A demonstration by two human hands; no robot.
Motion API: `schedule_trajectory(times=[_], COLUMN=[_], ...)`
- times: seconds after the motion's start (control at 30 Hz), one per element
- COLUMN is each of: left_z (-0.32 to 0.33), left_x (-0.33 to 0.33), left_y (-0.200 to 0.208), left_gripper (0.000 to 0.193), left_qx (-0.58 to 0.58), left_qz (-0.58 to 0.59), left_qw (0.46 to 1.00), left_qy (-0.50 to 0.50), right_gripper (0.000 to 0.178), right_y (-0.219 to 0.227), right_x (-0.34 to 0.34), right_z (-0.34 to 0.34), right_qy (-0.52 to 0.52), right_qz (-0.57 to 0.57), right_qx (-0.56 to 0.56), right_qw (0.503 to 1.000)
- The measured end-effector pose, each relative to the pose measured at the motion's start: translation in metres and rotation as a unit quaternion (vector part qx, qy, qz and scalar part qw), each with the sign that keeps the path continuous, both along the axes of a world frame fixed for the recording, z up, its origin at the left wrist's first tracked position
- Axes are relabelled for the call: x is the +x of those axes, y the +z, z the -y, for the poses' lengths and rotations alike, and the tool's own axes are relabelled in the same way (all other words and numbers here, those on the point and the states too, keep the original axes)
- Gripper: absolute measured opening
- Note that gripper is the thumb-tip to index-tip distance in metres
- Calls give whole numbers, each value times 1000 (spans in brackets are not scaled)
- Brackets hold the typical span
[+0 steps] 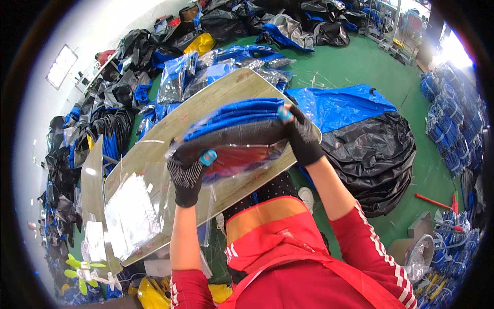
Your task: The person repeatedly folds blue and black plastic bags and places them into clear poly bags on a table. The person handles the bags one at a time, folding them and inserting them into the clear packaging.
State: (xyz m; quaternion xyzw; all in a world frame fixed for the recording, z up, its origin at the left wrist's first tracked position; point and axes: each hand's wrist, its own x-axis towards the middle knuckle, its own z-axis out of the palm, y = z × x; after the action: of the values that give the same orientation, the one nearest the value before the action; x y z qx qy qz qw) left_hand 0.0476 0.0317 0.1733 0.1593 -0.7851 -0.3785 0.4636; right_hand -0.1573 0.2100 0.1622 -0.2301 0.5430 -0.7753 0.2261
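Observation:
Over the table (154, 144) I hold a thick folded bundle of blue and black sheeting (231, 135). Its blue folds lie on the far side and a black fold runs along the nearer side. A clear plastic bag (242, 160) with a reddish, blurred area shows below the black fold. My left hand (187, 177), in a black dotted glove with a light-blue thumb cover, is closed on the bundle's left end. Gloved the same way, my right hand (304, 135) grips the right end. The fingers behind the bundle are hidden.
A stack of clear plastic bags (133, 213) lies on the table's left part. Blue and black sheeting (368, 154) spreads on the green floor to the right. Packed blue bundles (206, 77) lie beyond the table. A bin (411, 252) and a small green-bladed fan (82, 273) stand nearer.

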Motion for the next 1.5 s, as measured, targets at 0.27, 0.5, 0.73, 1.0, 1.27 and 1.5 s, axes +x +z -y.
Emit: schedule_trajectory(times=[0.27,0.5,0.73,1.0,1.27,1.5], left_z=[-15,-10,2,47,20,39], left_x=[-11,-11,-23,-7,40,85], left_y=[14,-9,23,80,133,60], left_gripper=[43,42,40,37,38,32], left_qx=[206,22,9,-22,-80,200], left_qz=[-258,-173,-134,-158,-80,23], left_qw=[931,946,943,976,983,979], left_qy=[154,274,306,151,141,30], right_gripper=[36,27,21,15,17,19], right_y=[3,-25,19,78,162,86], right_x=[32,41,3,-32,12,-3], right_z=[38,35,70,86,43,25], right_qy=[-102,-101,-234,-224,-98,-66], right_qz=[-69,-41,-323,-378,-322,-489], right_qx=[-220,-99,-118,-220,-213,23], right_qw=[968,989,909,871,917,869])
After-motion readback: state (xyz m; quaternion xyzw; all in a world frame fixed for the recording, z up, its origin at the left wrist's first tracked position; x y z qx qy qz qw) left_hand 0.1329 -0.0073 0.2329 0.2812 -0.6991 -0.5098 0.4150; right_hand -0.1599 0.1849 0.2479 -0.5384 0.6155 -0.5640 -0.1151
